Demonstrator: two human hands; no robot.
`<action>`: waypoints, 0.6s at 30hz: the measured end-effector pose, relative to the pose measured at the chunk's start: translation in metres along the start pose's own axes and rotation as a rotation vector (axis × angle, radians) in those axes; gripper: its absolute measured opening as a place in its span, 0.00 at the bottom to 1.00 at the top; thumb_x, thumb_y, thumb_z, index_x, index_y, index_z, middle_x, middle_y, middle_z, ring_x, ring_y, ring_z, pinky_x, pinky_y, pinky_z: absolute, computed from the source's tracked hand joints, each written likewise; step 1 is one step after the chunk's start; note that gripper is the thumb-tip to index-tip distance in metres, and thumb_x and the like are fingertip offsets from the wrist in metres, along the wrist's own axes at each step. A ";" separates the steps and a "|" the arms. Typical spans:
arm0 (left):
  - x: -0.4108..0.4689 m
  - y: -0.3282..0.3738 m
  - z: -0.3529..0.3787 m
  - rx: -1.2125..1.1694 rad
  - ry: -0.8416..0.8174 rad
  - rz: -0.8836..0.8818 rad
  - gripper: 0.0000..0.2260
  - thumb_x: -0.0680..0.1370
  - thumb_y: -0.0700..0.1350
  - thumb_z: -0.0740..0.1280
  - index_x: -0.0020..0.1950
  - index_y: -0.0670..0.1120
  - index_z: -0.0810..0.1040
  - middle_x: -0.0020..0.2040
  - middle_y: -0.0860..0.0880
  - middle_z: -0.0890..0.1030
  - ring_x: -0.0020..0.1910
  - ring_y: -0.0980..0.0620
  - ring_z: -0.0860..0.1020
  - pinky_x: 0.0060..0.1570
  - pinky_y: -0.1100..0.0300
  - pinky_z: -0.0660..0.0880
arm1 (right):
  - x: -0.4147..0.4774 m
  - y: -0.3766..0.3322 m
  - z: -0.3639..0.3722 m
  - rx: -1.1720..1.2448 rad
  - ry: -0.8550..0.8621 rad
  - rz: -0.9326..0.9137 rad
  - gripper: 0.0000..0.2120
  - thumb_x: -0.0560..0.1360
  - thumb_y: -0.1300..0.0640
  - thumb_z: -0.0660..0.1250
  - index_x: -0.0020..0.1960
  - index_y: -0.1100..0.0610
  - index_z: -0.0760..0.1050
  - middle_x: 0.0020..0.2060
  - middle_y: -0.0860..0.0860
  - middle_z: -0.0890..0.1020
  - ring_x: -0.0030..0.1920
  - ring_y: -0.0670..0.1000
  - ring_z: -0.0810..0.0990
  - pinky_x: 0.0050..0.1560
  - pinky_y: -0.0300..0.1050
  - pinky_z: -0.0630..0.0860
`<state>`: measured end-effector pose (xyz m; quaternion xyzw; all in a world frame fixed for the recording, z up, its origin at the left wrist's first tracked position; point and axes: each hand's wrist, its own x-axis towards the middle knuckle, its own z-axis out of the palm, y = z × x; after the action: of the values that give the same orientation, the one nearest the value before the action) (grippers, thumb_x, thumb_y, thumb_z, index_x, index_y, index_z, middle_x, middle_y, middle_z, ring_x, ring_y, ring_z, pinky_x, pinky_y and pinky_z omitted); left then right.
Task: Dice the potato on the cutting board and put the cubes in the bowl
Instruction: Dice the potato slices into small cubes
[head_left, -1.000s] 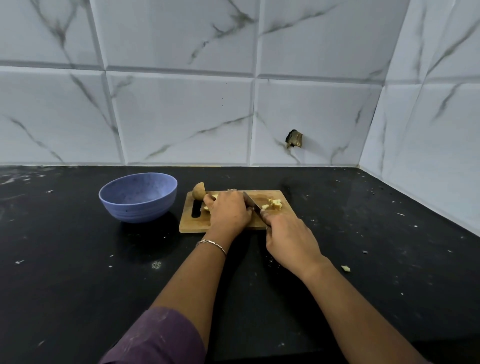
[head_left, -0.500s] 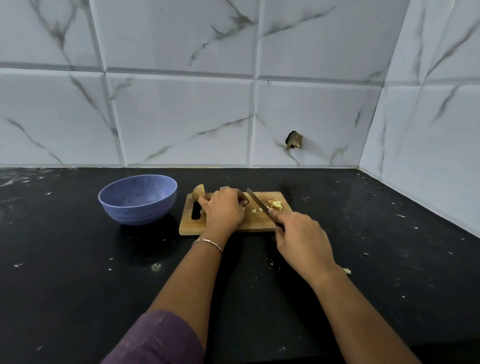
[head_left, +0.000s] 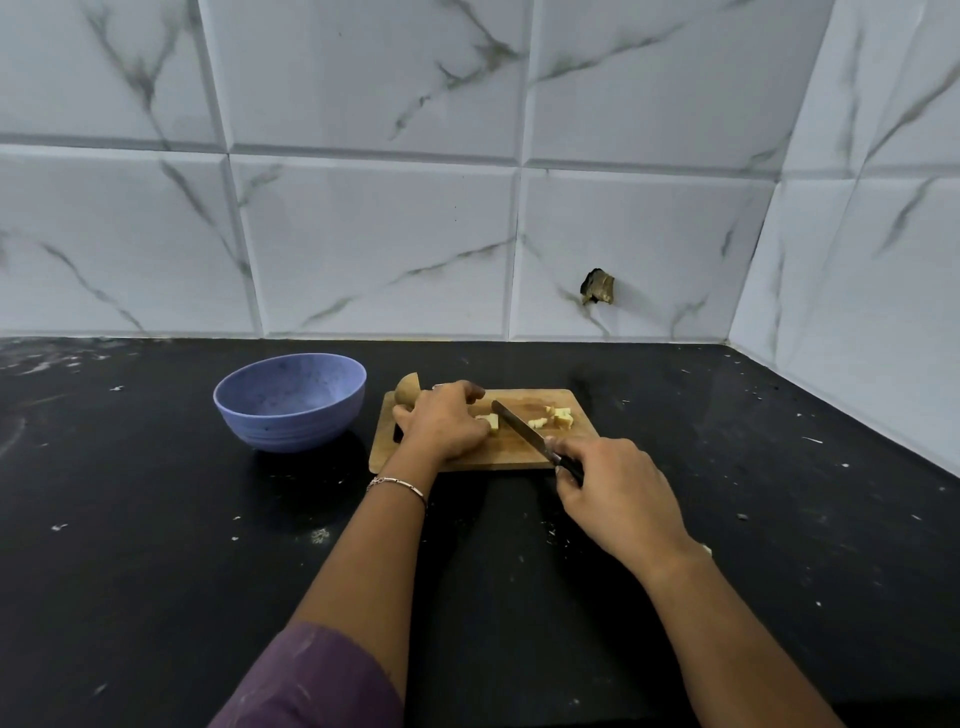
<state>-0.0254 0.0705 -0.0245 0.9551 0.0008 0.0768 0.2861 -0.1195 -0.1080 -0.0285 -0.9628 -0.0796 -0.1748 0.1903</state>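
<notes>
On the cutting board (head_left: 498, 458), the right hand (head_left: 618, 493) has its grip curled tight round the dark handle of the knife (head_left: 519, 425). Most of that handle is hidden inside the fingers, and the blade slants up to a pale piece of potato (head_left: 491, 422), which the left hand (head_left: 441, 423) holds down with a bent-finger grip that covers nearly all of it. A few small cubes (head_left: 560, 417) lie just right of the blade, a brown potato chunk (head_left: 407, 389) peeks out behind the left hand, and left of the board on the black bench (head_left: 156, 571) sits the blue bowl (head_left: 291, 410), its bottom hidden by its near wall.
</notes>
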 end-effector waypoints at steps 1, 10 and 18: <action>0.000 0.001 0.001 0.013 -0.028 0.018 0.21 0.77 0.47 0.67 0.70 0.56 0.72 0.64 0.54 0.77 0.68 0.50 0.69 0.70 0.45 0.56 | 0.000 0.000 0.000 -0.007 0.004 0.005 0.17 0.80 0.52 0.66 0.68 0.43 0.75 0.53 0.43 0.83 0.44 0.42 0.79 0.40 0.31 0.69; 0.004 0.000 0.007 0.062 -0.041 0.072 0.21 0.77 0.48 0.66 0.70 0.55 0.71 0.60 0.57 0.79 0.64 0.53 0.74 0.71 0.41 0.56 | 0.008 0.004 0.008 -0.109 0.047 0.015 0.17 0.82 0.52 0.63 0.70 0.43 0.73 0.52 0.44 0.82 0.50 0.45 0.81 0.48 0.39 0.76; 0.004 -0.002 0.007 0.185 0.022 0.079 0.19 0.77 0.52 0.65 0.68 0.55 0.73 0.62 0.53 0.79 0.68 0.50 0.71 0.71 0.40 0.52 | 0.016 0.010 0.014 -0.153 0.077 0.002 0.18 0.83 0.52 0.61 0.72 0.43 0.70 0.54 0.45 0.79 0.52 0.47 0.79 0.49 0.42 0.76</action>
<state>-0.0203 0.0684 -0.0303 0.9758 -0.0265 0.0982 0.1935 -0.0985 -0.1097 -0.0384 -0.9671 -0.0575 -0.2171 0.1193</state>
